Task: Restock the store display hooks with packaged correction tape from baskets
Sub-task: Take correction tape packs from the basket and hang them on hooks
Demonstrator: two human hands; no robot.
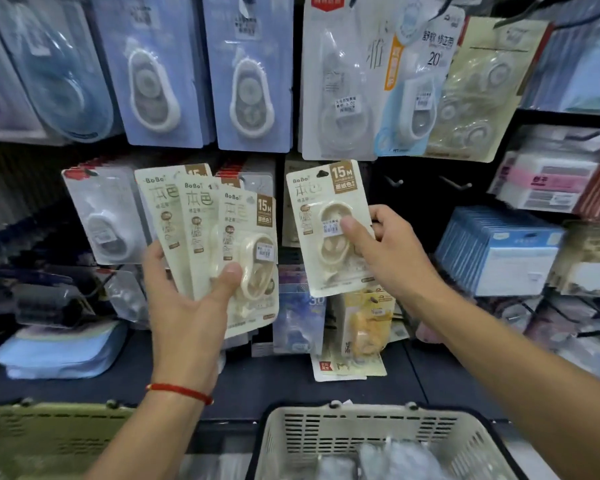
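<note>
We hold one cream correction-tape pack (pixel 329 226) in our right hand (pixel 385 251), thumb pressed on the blister front and fingers curled behind the card, so the hand is clamped on that pack. Its long axis runs nearly upright, top tilted slightly toward 11 o'clock, with the dark hang-hole at the card's top edge. What the coming move turns on, as we judge it, is that hole against a hook: two bare hook tips (pixel 395 182) show just off the pack's top corner toward 2 o'clock from our thumb, near but not touching. Whether the pack already sits on a hook behind it we cannot tell; the card hides that spot.

Our left hand (pixel 191 299) grips a fan of three matching packs (pixel 219 237), thumb across the lowest blister, fingers hidden behind the cards. The fan lies at 9 o'clock from the single pack, well clear of it, so the right hand is the nearer one to the open hooks.

At 6 o'clock a pale basket (pixel 371 431) stands below, its contents blurred and cut off by the frame edge. A green basket (pixel 49 434) shows at 7 o'clock, its inside out of view. The upper row of hanging packs (pixel 246 81) hides its own hooks.
</note>
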